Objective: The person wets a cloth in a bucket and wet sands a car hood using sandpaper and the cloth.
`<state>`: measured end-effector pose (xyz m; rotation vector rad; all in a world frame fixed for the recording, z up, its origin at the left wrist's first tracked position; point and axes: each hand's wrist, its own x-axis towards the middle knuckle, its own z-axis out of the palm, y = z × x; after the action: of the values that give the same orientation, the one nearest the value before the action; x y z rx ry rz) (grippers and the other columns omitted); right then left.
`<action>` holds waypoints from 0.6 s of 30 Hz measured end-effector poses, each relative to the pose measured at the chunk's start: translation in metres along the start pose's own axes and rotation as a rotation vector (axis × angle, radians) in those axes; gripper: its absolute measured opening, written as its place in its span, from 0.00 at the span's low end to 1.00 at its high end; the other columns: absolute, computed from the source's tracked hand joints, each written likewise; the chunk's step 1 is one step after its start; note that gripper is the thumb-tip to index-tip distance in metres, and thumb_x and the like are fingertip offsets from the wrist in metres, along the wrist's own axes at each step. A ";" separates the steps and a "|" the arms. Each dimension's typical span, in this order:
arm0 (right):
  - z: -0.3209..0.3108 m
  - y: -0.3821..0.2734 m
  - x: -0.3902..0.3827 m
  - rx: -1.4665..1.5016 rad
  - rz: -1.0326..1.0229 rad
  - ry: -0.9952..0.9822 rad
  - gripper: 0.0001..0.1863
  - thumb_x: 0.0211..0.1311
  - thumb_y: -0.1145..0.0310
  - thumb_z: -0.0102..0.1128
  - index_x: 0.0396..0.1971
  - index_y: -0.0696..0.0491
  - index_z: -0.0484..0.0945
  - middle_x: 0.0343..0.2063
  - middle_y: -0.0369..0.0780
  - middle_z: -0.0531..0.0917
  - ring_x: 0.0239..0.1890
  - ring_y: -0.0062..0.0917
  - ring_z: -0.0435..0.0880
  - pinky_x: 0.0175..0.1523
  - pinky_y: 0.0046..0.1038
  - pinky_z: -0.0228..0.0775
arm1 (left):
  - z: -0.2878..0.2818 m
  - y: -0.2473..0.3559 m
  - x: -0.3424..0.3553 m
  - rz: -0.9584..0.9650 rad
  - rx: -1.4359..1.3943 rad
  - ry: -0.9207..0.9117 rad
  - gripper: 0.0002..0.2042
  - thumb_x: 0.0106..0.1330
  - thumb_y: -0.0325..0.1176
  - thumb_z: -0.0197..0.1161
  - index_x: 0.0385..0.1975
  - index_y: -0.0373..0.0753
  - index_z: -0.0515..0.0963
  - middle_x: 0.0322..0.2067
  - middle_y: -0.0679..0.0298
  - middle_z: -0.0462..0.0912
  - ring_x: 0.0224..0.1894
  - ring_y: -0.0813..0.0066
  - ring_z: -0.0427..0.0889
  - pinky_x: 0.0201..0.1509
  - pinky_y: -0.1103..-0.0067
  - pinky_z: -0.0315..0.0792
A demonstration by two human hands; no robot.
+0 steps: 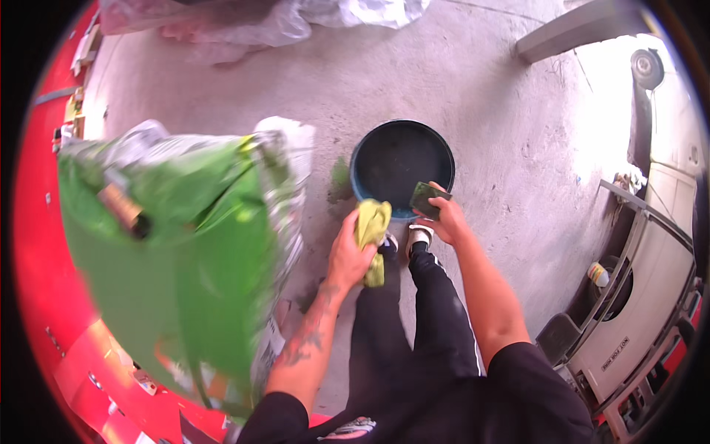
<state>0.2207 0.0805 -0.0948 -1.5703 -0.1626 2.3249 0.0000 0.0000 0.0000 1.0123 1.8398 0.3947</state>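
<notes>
Two items are gripped well apart, a cloth [373, 222] in the left hand [349, 255] and a slab [427, 200] in the right hand [452, 220] by the tub [361, 181]'s near right edge, so picking up looks done (any wiping, I cannot tell) and setting down left.

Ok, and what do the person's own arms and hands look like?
The left hand and right hand are ungloved. The black sleeves are short, leaving both forearms bare. The left forearm carries a dark tattoo; none shows on the right forearm.
</notes>
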 end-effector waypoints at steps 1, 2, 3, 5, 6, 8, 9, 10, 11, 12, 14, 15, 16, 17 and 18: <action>-0.002 0.020 0.001 -0.011 -0.008 0.077 0.35 0.59 0.70 0.48 0.70 0.40 0.59 0.61 0.43 0.71 0.57 0.40 0.73 0.57 0.54 0.67 | 0.009 -0.008 -0.008 -0.037 -0.007 -0.049 0.36 0.54 0.33 0.60 0.67 0.45 0.59 0.62 0.48 0.70 0.63 0.50 0.70 0.67 0.62 0.65; -0.002 0.039 0.002 -0.025 -0.011 0.153 0.33 0.59 0.72 0.47 0.68 0.41 0.62 0.59 0.44 0.72 0.57 0.43 0.73 0.56 0.55 0.68 | 0.015 -0.011 0.010 -0.045 0.085 -0.168 0.35 0.54 0.34 0.61 0.66 0.45 0.59 0.57 0.49 0.73 0.59 0.49 0.74 0.62 0.60 0.69; -0.014 -0.035 0.112 -0.065 -0.171 0.099 0.33 0.59 0.72 0.47 0.68 0.41 0.62 0.59 0.44 0.72 0.57 0.43 0.73 0.56 0.55 0.68 | 0.046 -0.001 0.143 0.046 0.252 -0.148 0.37 0.55 0.37 0.62 0.68 0.47 0.58 0.52 0.49 0.75 0.55 0.47 0.76 0.59 0.60 0.70; -0.012 -0.008 0.161 -0.328 -0.141 0.243 0.31 0.57 0.73 0.48 0.65 0.48 0.66 0.52 0.46 0.77 0.51 0.38 0.78 0.57 0.46 0.70 | 0.080 -0.044 0.195 0.004 0.406 -0.238 0.37 0.55 0.39 0.64 0.68 0.49 0.58 0.54 0.49 0.72 0.57 0.47 0.74 0.60 0.58 0.69; -0.029 0.017 0.190 -0.513 -0.226 0.281 0.28 0.57 0.71 0.49 0.61 0.54 0.68 0.49 0.51 0.80 0.50 0.42 0.80 0.57 0.40 0.70 | 0.098 -0.059 0.208 -0.009 0.405 -0.269 0.37 0.55 0.39 0.64 0.68 0.49 0.58 0.54 0.49 0.72 0.57 0.47 0.74 0.60 0.58 0.69; -0.052 0.039 0.238 -0.683 -0.283 0.345 0.28 0.58 0.71 0.48 0.61 0.55 0.67 0.52 0.52 0.78 0.54 0.45 0.78 0.58 0.41 0.69 | 0.132 -0.069 0.235 0.014 0.742 -0.289 0.38 0.55 0.39 0.64 0.69 0.48 0.58 0.60 0.50 0.68 0.60 0.47 0.71 0.60 0.52 0.68; -0.052 0.051 0.257 -0.851 -0.350 0.386 0.27 0.59 0.71 0.48 0.62 0.57 0.66 0.55 0.53 0.76 0.58 0.48 0.75 0.60 0.43 0.68 | 0.145 -0.087 0.244 0.007 0.745 -0.300 0.38 0.55 0.39 0.64 0.69 0.48 0.58 0.60 0.50 0.68 0.60 0.47 0.71 0.60 0.52 0.68; -0.033 0.060 0.264 -0.917 -0.320 0.414 0.26 0.60 0.69 0.50 0.59 0.61 0.67 0.52 0.58 0.77 0.58 0.51 0.74 0.60 0.40 0.68 | 0.153 -0.113 0.249 -0.011 0.804 -0.330 0.39 0.56 0.39 0.63 0.69 0.48 0.56 0.64 0.50 0.63 0.63 0.47 0.67 0.61 0.49 0.65; -0.015 0.065 0.268 -0.958 -0.221 0.389 0.25 0.61 0.65 0.51 0.57 0.61 0.69 0.52 0.60 0.76 0.57 0.53 0.74 0.60 0.43 0.67 | 0.159 -0.139 0.253 -0.028 0.860 -0.357 0.39 0.56 0.39 0.63 0.70 0.47 0.54 0.68 0.50 0.58 0.66 0.46 0.64 0.62 0.46 0.62; -0.025 0.074 0.279 -1.064 -0.172 0.334 0.25 0.62 0.63 0.51 0.57 0.60 0.69 0.51 0.60 0.76 0.56 0.54 0.74 0.60 0.44 0.67 | 0.176 -0.158 0.253 0.059 0.888 -0.199 0.33 0.56 0.39 0.62 0.65 0.42 0.66 0.62 0.48 0.69 0.61 0.50 0.72 0.60 0.53 0.68; -0.063 0.083 0.295 -1.179 -0.108 0.308 0.25 0.63 0.61 0.50 0.57 0.60 0.69 0.50 0.61 0.76 0.56 0.54 0.74 0.59 0.44 0.67 | 0.186 -0.145 0.269 0.012 0.756 -0.294 0.27 0.55 0.39 0.63 0.57 0.41 0.73 0.54 0.48 0.76 0.56 0.53 0.77 0.57 0.57 0.72; -0.077 0.080 0.298 -1.367 -0.006 0.170 0.24 0.64 0.62 0.50 0.58 0.58 0.69 0.52 0.59 0.76 0.57 0.52 0.75 0.58 0.42 0.69 | 0.183 -0.137 0.270 -0.050 0.643 -0.377 0.22 0.55 0.39 0.64 0.50 0.39 0.80 0.46 0.49 0.82 0.50 0.55 0.83 0.53 0.62 0.76; -0.081 0.076 0.294 -1.546 0.100 0.018 0.24 0.65 0.63 0.49 0.59 0.57 0.69 0.54 0.58 0.76 0.58 0.49 0.75 0.57 0.39 0.70 | 0.176 -0.127 0.263 -0.053 0.640 -0.380 0.22 0.55 0.39 0.64 0.50 0.39 0.80 0.46 0.49 0.82 0.50 0.55 0.83 0.53 0.62 0.76; -0.084 0.076 0.283 -1.550 0.101 0.019 0.24 0.65 0.63 0.49 0.59 0.57 0.69 0.54 0.58 0.76 0.58 0.49 0.75 0.57 0.39 0.70 | 0.168 -0.113 0.253 -0.067 0.478 -0.252 0.18 0.55 0.40 0.65 0.43 0.38 0.82 0.40 0.50 0.84 0.44 0.56 0.85 0.49 0.65 0.77; -0.071 0.077 0.266 -1.031 -0.126 0.165 0.24 0.66 0.63 0.49 0.61 0.55 0.67 0.55 0.54 0.76 0.58 0.45 0.75 0.57 0.39 0.70 | 0.150 -0.106 0.242 -0.088 0.327 -0.103 0.15 0.55 0.40 0.66 0.36 0.36 0.85 0.33 0.51 0.86 0.39 0.57 0.87 0.45 0.69 0.79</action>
<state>0.1797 0.0900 -0.3773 -2.0419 -1.5554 2.0616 0.0333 0.1023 -0.2839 1.1422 1.8836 -0.0140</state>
